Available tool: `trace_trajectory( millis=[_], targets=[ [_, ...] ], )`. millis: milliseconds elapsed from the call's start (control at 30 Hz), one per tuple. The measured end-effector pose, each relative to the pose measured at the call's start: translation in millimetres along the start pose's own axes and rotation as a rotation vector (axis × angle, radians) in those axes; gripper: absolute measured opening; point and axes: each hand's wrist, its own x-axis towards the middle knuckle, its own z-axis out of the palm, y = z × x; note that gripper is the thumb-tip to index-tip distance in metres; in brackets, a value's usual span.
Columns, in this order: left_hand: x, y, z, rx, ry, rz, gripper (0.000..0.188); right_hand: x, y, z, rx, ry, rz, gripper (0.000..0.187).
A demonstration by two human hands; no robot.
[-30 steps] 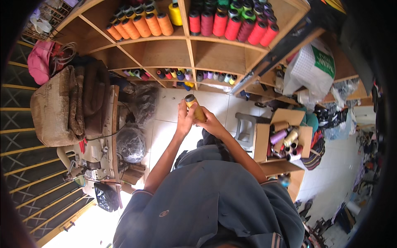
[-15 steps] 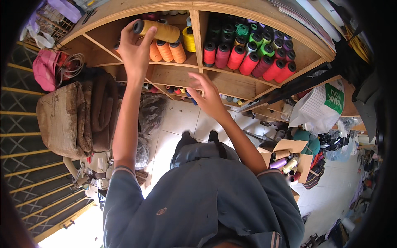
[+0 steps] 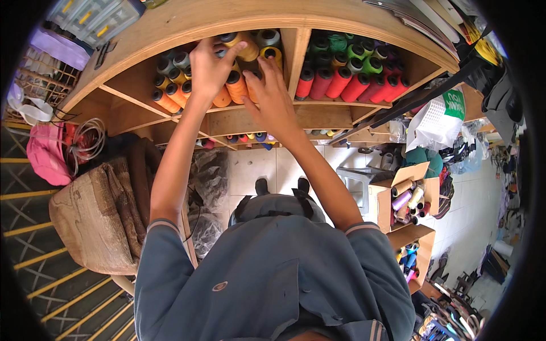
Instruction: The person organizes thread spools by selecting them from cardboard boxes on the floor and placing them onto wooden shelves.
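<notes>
My left hand (image 3: 211,74) is inside the left compartment of the wooden shelf. It grips a golden-yellow thread spool (image 3: 248,51), which lies tilted above the orange spools; its fingers are partly hidden. My right hand (image 3: 274,105) reaches in beside it, fingers apart, in front of a bright yellow spool (image 3: 273,54). Whether its fingertips touch that spool I cannot tell. Between the hands stands an orange thread spool (image 3: 236,86). More orange spools (image 3: 166,101) line the front at the left, with grey ones (image 3: 181,59) behind.
A divider (image 3: 293,62) separates the right compartment, filled with red spools (image 3: 339,83) and green ones. Cardboard boxes (image 3: 384,204) of spools stand at the right near a grey stool (image 3: 355,181). Folded brown fabric (image 3: 94,216) sits at the left, below a pink bag (image 3: 48,153).
The golden-yellow spool has moved right and deeper into the left compartment with my left hand. My right hand has risen from below the shelf to the spools. The view has shifted.
</notes>
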Motion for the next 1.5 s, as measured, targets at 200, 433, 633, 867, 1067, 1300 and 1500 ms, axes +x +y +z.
trace_trajectory(
  millis=[200,433,633,867,1067,1300,1500],
  targets=[
    [23,-27,-3,0.044,-0.147,0.117,0.040,5,-6,20,-0.201,0.031,0.134,0.050],
    [28,-38,10,0.030,-0.278,0.175,0.043,2,-1,25,-0.241,0.082,0.119,0.057],
    [27,-43,14,0.165,-0.498,0.129,0.046,3,-2,27,-0.244,0.080,0.138,0.055],
    [26,-48,18,0.163,-0.588,0.129,0.045,-6,3,32,-0.218,0.096,0.129,0.064],
    [28,-74,28,0.197,-0.524,0.241,0.044,-25,2,45,-0.048,0.184,0.281,0.082],
    [40,-84,29,0.279,-0.658,0.255,0.044,-45,16,65,-0.009,0.203,0.396,0.064],
    [44,-83,20,0.167,-0.775,0.194,0.044,-43,20,70,-0.039,0.256,0.373,0.053]
  ],
)
